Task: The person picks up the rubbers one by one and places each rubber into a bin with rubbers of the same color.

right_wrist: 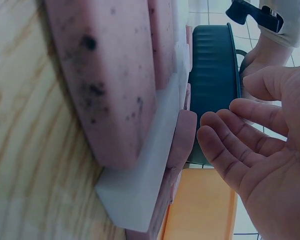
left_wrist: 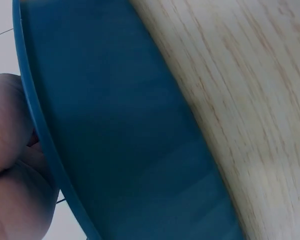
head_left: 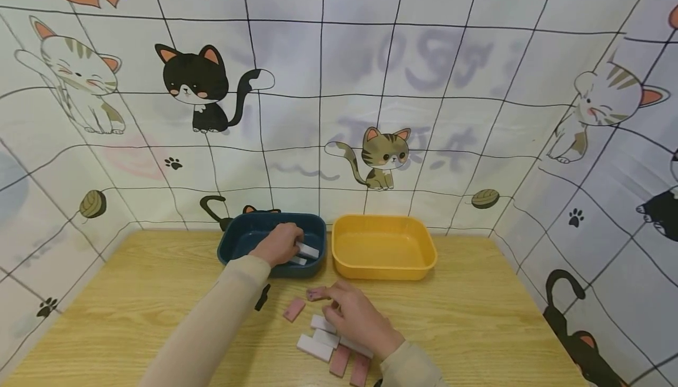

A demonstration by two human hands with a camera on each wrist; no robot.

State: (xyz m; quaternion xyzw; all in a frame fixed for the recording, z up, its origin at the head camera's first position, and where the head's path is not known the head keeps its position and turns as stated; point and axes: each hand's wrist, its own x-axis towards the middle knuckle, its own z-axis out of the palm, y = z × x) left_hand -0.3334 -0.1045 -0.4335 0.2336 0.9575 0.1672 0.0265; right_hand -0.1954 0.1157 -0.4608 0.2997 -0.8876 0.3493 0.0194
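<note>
My left hand [head_left: 279,244] reaches down into the dark blue bin [head_left: 228,252], fingers bent, beside white blocks [head_left: 308,250] lying in it. In the left wrist view the bin's wall [left_wrist: 115,120] covers the fingertips, so whether they pinch a block cannot be told. My right hand [head_left: 360,315] hovers over loose blocks on the table, its fingers relaxed and apart, holding nothing in the right wrist view. Its fingertips are close to a pink block [head_left: 316,294]; contact is unclear. Below lie white blocks [head_left: 315,347] and dark-speckled pink blocks [head_left: 340,361], partly stacked in the right wrist view.
To the right of the blue bin stands a yellow bin [head_left: 384,252] with no blocks seen inside. Another pink block [head_left: 293,309] lies in front of the bins on the wooden table [head_left: 477,328]. A cat-patterned sheet [head_left: 349,81] hangs behind and along the sides.
</note>
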